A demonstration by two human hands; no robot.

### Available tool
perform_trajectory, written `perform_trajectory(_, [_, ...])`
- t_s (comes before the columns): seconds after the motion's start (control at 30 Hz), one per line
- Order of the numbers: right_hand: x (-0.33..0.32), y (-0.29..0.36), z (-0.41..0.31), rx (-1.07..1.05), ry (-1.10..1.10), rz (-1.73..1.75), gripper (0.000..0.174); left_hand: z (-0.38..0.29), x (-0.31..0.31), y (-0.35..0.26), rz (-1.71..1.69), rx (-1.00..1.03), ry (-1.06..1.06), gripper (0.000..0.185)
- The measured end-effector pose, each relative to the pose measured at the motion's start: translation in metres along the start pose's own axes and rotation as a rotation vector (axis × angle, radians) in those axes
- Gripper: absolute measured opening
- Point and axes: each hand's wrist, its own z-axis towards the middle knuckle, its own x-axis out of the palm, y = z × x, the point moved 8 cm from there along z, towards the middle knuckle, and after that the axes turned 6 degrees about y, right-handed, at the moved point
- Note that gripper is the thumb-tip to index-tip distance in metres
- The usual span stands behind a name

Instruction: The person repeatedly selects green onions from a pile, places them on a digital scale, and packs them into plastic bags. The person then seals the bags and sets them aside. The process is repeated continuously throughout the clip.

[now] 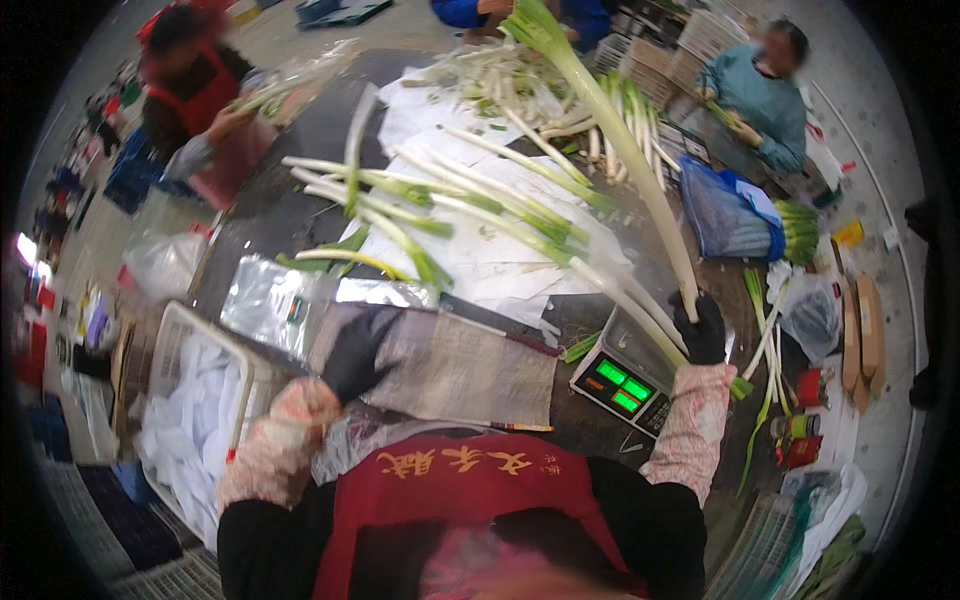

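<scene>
My right hand [699, 328], in a black glove, is closed around the white end of a long leek [637, 150], whose green top points up and away. Beside and partly under that hand is a digital scale [626, 386] with lit green displays; more leek stalks [626, 300] lie across it. My left hand [358, 356], also black-gloved and blurred, hovers over a beige cloth [472, 367] with its fingers spread and nothing visible in them. Several trimmed leeks [480, 202] lie on white paper [480, 270] in the middle of the dark table.
Clear plastic bags [266, 304] lie left of the paper; a white basket [244, 375] of white material stands at my left. A blue-wrapped leek bundle [731, 214] and loose leeks [769, 345] are at the right. Trimmings [510, 82] pile up at the far end. Other people work around the table.
</scene>
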Motion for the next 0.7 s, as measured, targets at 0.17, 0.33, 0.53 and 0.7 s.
perform_trajectory(0.17, [0.045, 0.014, -0.037, 0.178, 0.301, -0.267, 0.06, 0.001, -0.127, -0.087, 0.7, 0.228, -0.609, 0.077])
perform_trajectory(0.33, [0.071, 0.012, -0.046, 0.224, 0.63, -0.658, 0.036, 0.012, -0.115, -0.064, 0.74, 0.201, -0.321, 0.027])
perform_trajectory(0.53, [0.032, 0.042, -0.001, -0.003, -0.019, -0.378, 0.03, -0.025, -0.042, 0.059, -0.203, -0.244, -0.259, 0.024])
perform_trajectory(0.7, [0.113, 0.011, 0.012, -0.399, -0.096, -1.4, 0.079, -0.031, 0.034, 0.07, -1.297, -0.313, -0.141, 0.024])
